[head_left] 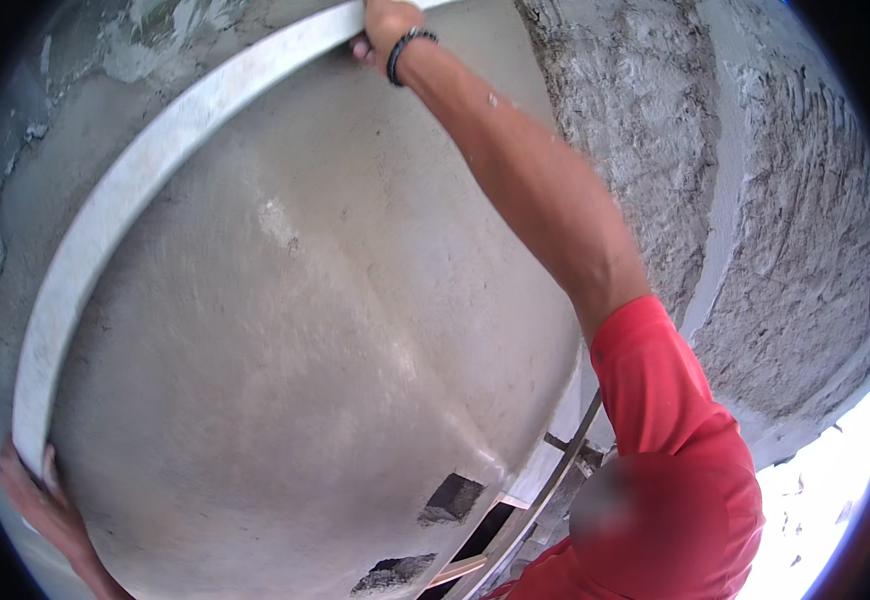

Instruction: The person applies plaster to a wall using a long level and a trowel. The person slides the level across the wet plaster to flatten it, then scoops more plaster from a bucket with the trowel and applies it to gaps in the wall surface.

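Note:
A long pale straightedge bar [135, 200], curved by the lens, lies along a smooth grey plastered surface [315, 330]. My left hand [40, 495] grips the bar's lower-left end, fingers around its edge. My right hand [385, 30] holds the bar near the top of the view, with a dark bracelet [405, 55] on the wrist and the arm stretched from a red sleeve [655, 370]. Part of each hand is hidden by the bar or the picture's edge.
Rough, ridged plaster [785, 220] with a pale vertical strip covers the right side. Two square openings [450, 498] cut the smooth surface low down, beside narrow timber pieces [455, 572] and a dark gap. Bright light shows at the lower right. Patchy grey material lines the upper left.

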### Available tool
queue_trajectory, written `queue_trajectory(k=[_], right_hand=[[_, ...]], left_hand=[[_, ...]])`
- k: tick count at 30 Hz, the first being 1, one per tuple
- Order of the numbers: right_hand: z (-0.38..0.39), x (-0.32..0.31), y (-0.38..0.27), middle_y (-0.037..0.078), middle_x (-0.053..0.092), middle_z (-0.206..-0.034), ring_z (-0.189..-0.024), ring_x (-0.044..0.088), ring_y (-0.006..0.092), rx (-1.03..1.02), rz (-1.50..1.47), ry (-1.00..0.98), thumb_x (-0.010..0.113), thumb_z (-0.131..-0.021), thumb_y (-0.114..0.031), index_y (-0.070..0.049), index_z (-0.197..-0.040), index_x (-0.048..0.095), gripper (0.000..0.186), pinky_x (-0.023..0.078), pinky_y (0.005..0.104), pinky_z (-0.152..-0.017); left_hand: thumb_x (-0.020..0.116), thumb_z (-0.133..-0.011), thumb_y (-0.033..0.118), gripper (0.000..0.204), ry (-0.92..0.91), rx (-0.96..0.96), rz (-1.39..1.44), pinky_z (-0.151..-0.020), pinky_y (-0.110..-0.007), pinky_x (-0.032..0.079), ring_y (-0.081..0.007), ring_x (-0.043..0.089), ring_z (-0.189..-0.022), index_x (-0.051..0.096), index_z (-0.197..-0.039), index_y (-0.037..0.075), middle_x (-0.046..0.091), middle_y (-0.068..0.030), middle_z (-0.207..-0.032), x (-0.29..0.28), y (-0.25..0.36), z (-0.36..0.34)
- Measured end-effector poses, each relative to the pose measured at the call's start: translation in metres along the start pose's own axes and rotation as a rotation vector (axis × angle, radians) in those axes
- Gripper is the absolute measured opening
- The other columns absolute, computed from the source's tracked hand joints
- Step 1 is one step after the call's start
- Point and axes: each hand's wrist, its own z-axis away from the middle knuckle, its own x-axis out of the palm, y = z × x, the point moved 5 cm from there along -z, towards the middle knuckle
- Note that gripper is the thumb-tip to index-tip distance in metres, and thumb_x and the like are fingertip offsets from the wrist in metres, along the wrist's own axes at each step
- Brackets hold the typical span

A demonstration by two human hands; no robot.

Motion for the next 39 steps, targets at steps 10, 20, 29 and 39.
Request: queue_trajectory(k=[10,20,29,39], right_hand=[[0.155,-0.059,0.145,0.007,0.055,-0.059,-0.039,0.052,0.0110,-0.154,0.159,0.317,0.057,-0.094,-0.037,0.004,-0.089,0.053,0.042,0.041,0.0222,-0.030],[0.231,-0.168,0.270,0.005,0.054,-0.072,-0.044,0.048,0.0094,0.068,0.028,0.350,0.056,-0.092,-0.041,-0.005,-0.108,0.040,0.042,0.037,0.0221,-0.031],[0.118,-0.169,0.171,0.009,0.053,-0.067,-0.046,0.052,0.0129,-0.048,0.185,0.338,0.053,-0.092,-0.040,0.007,-0.103,0.041,0.049,0.041,0.0249,-0.031],[0.039,-0.109,0.039,0.018,0.058,-0.079,-0.057,0.061,0.0195,-0.213,0.304,0.282,0.054,-0.092,-0.040,0.026,-0.128,0.014,0.084,0.053,0.0282,-0.044]], left_hand=[[0.045,-0.097,0.037,0.052,-0.177,0.121,0.033,-0.091,-0.052,0.035,-0.0451,0.047,-0.106,0.047,-0.126,-0.006,0.051,-0.0260,-0.118,-0.022,0.013,0.153],[0.037,-0.097,0.048,0.056,-0.415,-0.009,0.031,-0.095,-0.059,0.034,-0.0452,0.048,-0.114,0.046,-0.129,0.003,0.055,-0.0168,-0.127,-0.011,0.098,0.284],[0.045,-0.094,0.047,0.053,-0.384,-0.068,-0.056,-0.083,-0.057,0.037,-0.0466,0.050,-0.102,0.051,-0.124,0.004,0.055,-0.0222,-0.117,-0.005,0.128,0.141],[0.057,-0.090,0.041,0.055,-0.107,-0.017,-0.118,-0.083,-0.048,0.040,-0.0408,0.051,-0.100,0.050,-0.122,-0.003,0.054,-0.0218,-0.112,0.002,0.145,0.082]])
